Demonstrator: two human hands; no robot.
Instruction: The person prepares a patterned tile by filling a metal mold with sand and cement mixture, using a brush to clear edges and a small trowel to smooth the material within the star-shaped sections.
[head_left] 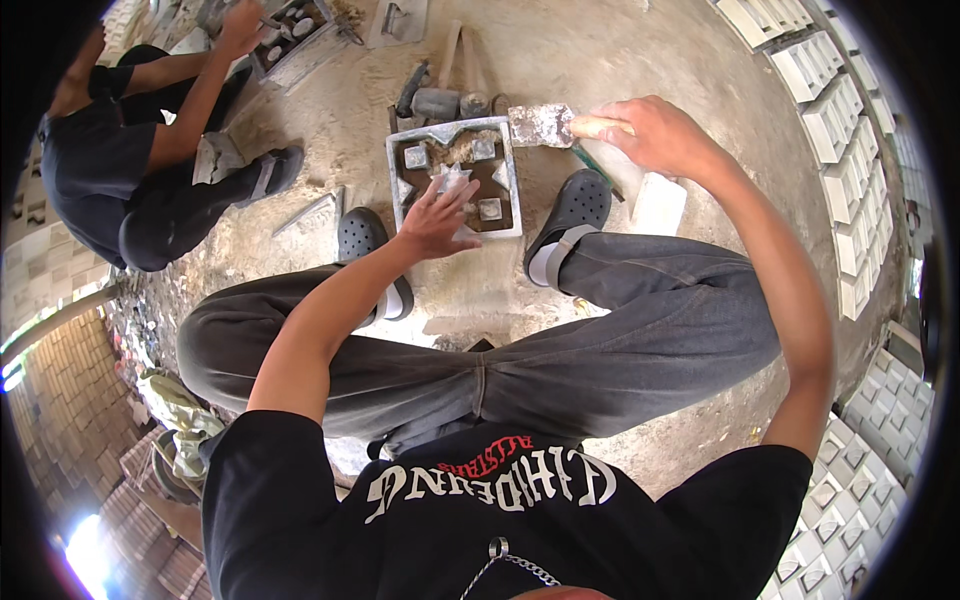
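Observation:
Between my feet lies a square grey metal mould (455,130) with small blocks and pointed shapes inside, and some sandy material at its far side. My left hand (440,218) is over the mould's near middle, fingers spread, partly hiding a star-shaped piece (455,177). Whether the fingertips touch that piece I cannot tell. My right hand (655,135) is closed around the wooden handle of a trowel (540,126). Its flat, square-ended blade is crusted with pale cement and lies at the mould's far right corner.
Beyond the mould lies a hammer-like tool (436,102). A white block (658,205) sits right of my shoe (583,205). A co-worker (120,170) squats at the left by another mould (290,35). Rows of pale cast blocks (845,130) line the right side.

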